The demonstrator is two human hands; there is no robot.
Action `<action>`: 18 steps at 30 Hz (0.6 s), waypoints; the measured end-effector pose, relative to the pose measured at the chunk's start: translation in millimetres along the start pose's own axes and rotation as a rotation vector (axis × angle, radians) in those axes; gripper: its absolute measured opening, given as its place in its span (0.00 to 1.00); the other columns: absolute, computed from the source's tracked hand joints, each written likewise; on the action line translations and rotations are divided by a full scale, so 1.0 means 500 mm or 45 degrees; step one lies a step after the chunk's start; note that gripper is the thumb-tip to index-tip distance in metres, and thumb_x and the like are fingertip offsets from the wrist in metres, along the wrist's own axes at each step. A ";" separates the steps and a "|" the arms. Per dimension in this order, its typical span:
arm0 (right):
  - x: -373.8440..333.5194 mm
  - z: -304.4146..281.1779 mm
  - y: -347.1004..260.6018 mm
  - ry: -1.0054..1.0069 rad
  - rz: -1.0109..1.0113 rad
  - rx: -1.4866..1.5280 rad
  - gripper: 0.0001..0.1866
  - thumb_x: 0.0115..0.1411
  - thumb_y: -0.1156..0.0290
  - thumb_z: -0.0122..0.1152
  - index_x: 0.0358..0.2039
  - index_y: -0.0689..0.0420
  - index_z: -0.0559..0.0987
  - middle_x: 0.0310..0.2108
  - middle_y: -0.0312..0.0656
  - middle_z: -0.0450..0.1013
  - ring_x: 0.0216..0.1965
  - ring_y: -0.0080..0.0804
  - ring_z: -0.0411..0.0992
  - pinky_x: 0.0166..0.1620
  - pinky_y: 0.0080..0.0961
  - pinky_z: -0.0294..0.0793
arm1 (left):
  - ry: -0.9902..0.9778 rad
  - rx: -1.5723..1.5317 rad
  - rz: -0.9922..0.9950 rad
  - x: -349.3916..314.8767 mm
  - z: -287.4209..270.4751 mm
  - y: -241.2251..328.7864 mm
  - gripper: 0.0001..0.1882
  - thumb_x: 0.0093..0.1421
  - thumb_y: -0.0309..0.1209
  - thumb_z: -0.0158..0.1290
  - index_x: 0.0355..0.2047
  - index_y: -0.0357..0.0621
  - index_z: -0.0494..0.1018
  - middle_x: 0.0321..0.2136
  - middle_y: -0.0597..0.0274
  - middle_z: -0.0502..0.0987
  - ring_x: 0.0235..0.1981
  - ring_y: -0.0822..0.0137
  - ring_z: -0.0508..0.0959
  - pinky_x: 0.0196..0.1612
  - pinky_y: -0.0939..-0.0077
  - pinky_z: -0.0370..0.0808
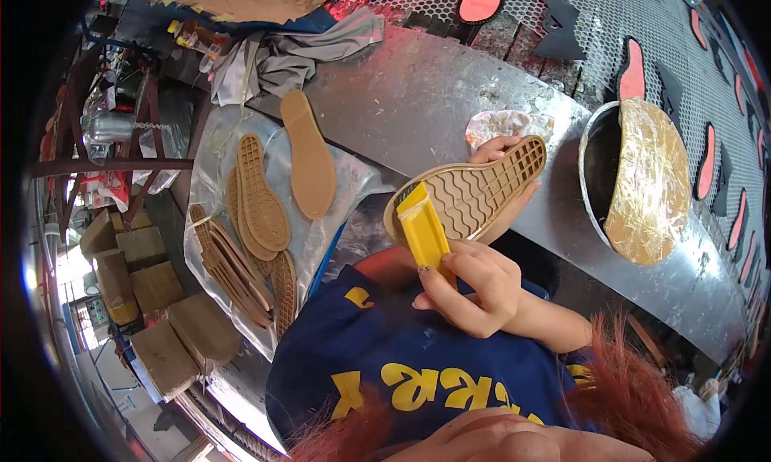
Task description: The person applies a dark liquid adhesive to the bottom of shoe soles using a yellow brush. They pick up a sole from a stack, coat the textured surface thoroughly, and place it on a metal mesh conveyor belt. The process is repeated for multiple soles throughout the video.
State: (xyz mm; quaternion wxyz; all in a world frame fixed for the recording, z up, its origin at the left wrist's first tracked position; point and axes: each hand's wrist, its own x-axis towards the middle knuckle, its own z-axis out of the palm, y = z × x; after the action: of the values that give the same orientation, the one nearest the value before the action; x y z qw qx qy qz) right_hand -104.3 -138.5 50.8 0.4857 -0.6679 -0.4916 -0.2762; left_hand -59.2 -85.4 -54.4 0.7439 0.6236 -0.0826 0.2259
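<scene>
A tan shoe sole (474,190), with wavy ridges and a grid of hollows facing up, is held tilted in front of my chest. My left hand (495,149) supports it from below, its fingers curling over the far edge and most of the palm hidden. Pinched in my right hand (482,289) is a flat yellow tool like a brush (430,235). Its tip overlaps the wide left end of the sole; whether they touch, I cannot tell.
At left, several soles (265,197) lie on plastic sheeting (210,153). A metal pot (591,173) with a tape-wrapped cover (649,181) stands right on the metal table (434,80). Beyond, a mesh conveyor (598,20) carries pink-and-black insoles. Grey cloth (293,52) lies at the back left.
</scene>
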 end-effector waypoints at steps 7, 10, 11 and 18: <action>-0.012 -0.001 0.009 -0.027 -0.014 0.109 0.15 0.50 0.65 0.67 0.31 0.64 0.77 0.33 0.47 0.65 0.25 0.38 0.73 0.28 0.28 0.77 | -0.134 0.487 0.115 0.016 -0.019 0.021 0.30 0.48 0.22 0.64 0.49 0.42 0.61 0.51 0.60 0.66 0.50 0.72 0.70 0.50 0.81 0.67; -0.012 -0.004 0.012 -0.026 -0.014 0.141 0.15 0.49 0.66 0.67 0.31 0.64 0.77 0.33 0.46 0.66 0.29 0.38 0.73 0.30 0.28 0.76 | -0.182 0.552 0.077 0.017 -0.024 0.025 0.30 0.48 0.22 0.64 0.49 0.41 0.61 0.51 0.60 0.66 0.50 0.72 0.71 0.50 0.81 0.67; -0.012 -0.006 0.013 -0.024 -0.008 0.152 0.15 0.48 0.67 0.68 0.31 0.65 0.76 0.33 0.45 0.67 0.30 0.38 0.73 0.31 0.27 0.75 | -0.111 0.399 0.028 0.008 -0.017 0.013 0.30 0.48 0.22 0.63 0.49 0.41 0.61 0.51 0.60 0.66 0.49 0.72 0.71 0.50 0.82 0.67; -0.022 -0.019 0.024 -0.046 0.011 0.371 0.14 0.48 0.70 0.66 0.30 0.65 0.74 0.35 0.48 0.67 0.32 0.44 0.72 0.35 0.35 0.75 | -0.208 0.675 0.084 0.021 -0.022 0.043 0.34 0.48 0.19 0.62 0.52 0.39 0.56 0.51 0.59 0.66 0.47 0.72 0.74 0.49 0.84 0.69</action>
State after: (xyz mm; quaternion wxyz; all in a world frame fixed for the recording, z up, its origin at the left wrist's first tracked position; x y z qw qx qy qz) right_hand -96.1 -152.2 40.3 0.5696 -0.5974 -0.5323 -0.1878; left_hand -61.2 -69.9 -33.1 0.5379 0.8095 -0.1006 0.2125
